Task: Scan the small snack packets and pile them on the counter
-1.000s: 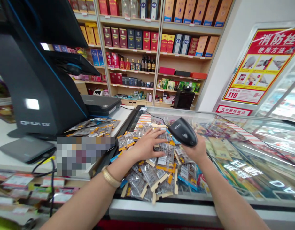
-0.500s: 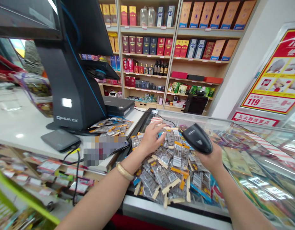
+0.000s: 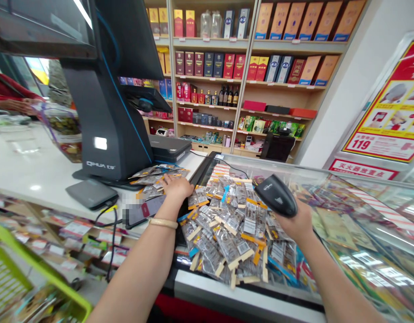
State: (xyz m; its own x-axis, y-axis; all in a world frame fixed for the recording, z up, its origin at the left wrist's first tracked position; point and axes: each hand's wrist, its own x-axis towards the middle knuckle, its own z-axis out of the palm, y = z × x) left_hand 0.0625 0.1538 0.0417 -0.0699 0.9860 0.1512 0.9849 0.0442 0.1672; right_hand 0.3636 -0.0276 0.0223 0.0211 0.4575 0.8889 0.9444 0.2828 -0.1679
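In the head view my right hand [image 3: 299, 220] grips a black barcode scanner [image 3: 276, 195] above a heap of small clear snack packets [image 3: 232, 242] on the glass display case [image 3: 331, 179]. My left hand [image 3: 177, 186], wearing a gold bangle on its wrist, reaches over the counter beside a smaller pile of packets [image 3: 149, 172]. Its fingers are stretched out over that pile, and whether they press on a packet cannot be made out. Just below lies a phone [image 3: 144, 211], partly behind my left forearm.
A black checkout terminal [image 3: 109, 116] stands on the white counter [image 3: 52, 168], with a grey box [image 3: 91, 194] and cable near its base. A green basket [image 3: 11, 260] is at lower left. Shelves of boxed bottles [image 3: 210, 65] line the back. Another person's red sleeve [image 3: 11, 89] shows at far left.
My left hand has moved left from above the heap on the glass to the smaller pile on the counter. My right hand and the scanner have stayed nearly still.
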